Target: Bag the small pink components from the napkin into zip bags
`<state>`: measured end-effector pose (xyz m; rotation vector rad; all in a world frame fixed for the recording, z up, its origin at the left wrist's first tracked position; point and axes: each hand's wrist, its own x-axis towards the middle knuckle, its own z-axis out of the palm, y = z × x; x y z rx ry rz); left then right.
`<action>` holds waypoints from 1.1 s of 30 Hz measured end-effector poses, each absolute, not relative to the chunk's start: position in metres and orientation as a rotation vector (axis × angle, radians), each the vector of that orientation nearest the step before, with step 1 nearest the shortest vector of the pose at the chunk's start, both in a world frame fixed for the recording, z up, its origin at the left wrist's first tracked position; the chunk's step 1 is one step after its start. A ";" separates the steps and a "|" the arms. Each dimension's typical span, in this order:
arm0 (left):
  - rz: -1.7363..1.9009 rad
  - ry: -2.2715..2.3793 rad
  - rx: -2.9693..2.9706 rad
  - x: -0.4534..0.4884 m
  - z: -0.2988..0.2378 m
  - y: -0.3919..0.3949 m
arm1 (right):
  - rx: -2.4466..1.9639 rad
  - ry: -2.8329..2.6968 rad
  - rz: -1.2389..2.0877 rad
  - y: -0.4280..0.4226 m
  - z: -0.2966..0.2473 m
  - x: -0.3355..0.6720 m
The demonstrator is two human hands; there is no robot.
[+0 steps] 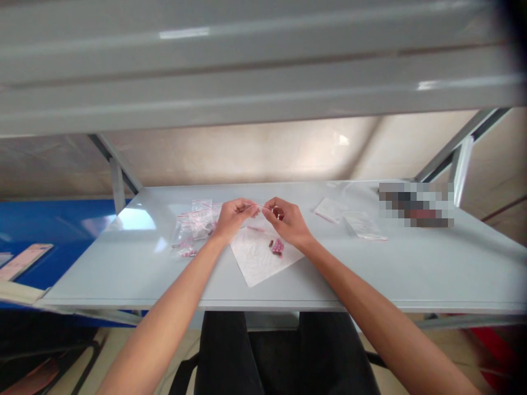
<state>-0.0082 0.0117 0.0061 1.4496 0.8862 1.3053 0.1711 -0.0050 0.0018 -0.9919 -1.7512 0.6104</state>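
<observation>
My left hand (pixel 240 215) and my right hand (pixel 285 218) are close together above the table, with fingertips pinched. Between them runs a thin reddish line, which looks like the top edge of a small clear zip bag (pixel 259 206); its body is hard to make out. Below the hands lies a white sheet (pixel 253 262), turned at an angle. On it, near my right wrist, sit a cluster of pink beads (pixel 278 246) and small dark brown pieces (pixel 270 243). Left of my left hand, several clear zip bags (pixel 200 222) with pink edges overlap, some with pink contents.
The grey table (pixel 144 274) stands beneath a low grey shelf (pixel 263 93). Flat clear bags (pixel 364 225) and a whitish packet (pixel 329 210) lie to the right. A pixelated patch covers something at the far right. On the left, a blue surface (pixel 78 230) bears a pale box (pixel 27 260).
</observation>
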 end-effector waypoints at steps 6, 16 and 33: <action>1.277 0.897 1.476 -0.007 0.007 0.011 | -0.952 -1.782 0.580 -0.005 0.003 0.171; 1.304 0.940 1.541 -0.012 0.002 0.016 | -0.934 -1.714 0.567 -0.001 0.001 0.174; 1.260 1.017 1.657 -0.014 -0.001 0.020 | -0.985 -1.796 0.427 -0.001 0.002 0.174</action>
